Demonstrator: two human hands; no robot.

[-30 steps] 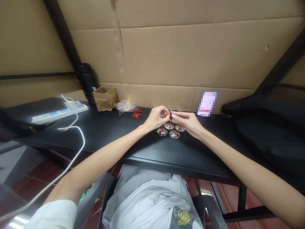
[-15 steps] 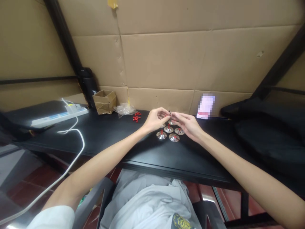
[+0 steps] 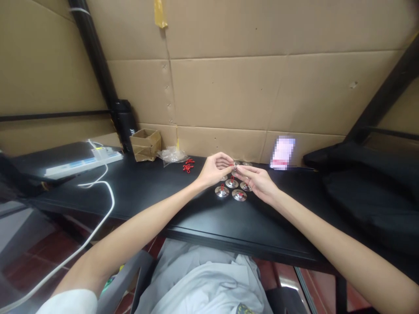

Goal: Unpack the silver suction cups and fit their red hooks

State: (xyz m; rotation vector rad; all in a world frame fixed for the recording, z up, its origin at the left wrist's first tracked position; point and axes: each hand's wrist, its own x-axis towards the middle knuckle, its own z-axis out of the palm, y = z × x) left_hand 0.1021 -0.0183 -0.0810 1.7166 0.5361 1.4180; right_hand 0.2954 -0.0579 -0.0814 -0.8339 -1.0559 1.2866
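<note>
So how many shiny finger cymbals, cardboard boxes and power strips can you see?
Finger cymbals in clear view: 4 (more partly hidden by the left hand and right hand)
Cardboard boxes: 1
Power strips: 1
Total: 6

Polished silver-toned metal finger cymbals (image 3: 231,183) are gleaming on a smooth, faintly glossy black tabletop (image 3: 140,194), their red cord loops (image 3: 222,187) looking matt. A small shiny metal piece (image 3: 235,166) is glinting. A brown corrugated cardboard wall (image 3: 222,91) is showing a matt paper face, a clear crinkled plastic bag (image 3: 170,155) is catching light, and a white plastic power strip (image 3: 81,165) is showing a smooth sheen.
</note>
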